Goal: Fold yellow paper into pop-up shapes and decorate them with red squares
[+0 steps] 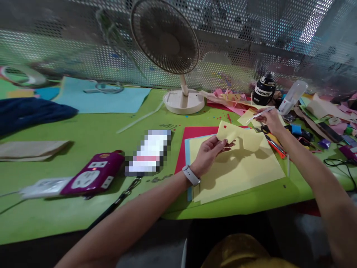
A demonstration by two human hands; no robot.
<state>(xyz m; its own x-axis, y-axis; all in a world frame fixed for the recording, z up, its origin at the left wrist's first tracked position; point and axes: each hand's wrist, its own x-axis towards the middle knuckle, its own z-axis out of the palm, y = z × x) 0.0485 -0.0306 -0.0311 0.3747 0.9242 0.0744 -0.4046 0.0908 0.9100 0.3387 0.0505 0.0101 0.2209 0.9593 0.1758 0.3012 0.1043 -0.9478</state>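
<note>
My left hand point(209, 152) pinches a cut piece of pale yellow paper point(240, 137) by its left end and holds it up above a larger yellow sheet point(240, 171). That sheet lies on a stack of blue and red sheets point(196, 136) on the green table point(69, 208). My right hand point(270, 120) is farther right and back, gripping a thin white stick-like tool point(258, 114) that points left. A grey watch sits on my left wrist.
A white desk fan point(170, 48) stands at the back centre before a perforated metal screen. A purple power strip point(95, 175) lies at the left. Paper scraps, a black can point(264, 89), a white bottle point(292, 97), scissors and cables crowd the right side.
</note>
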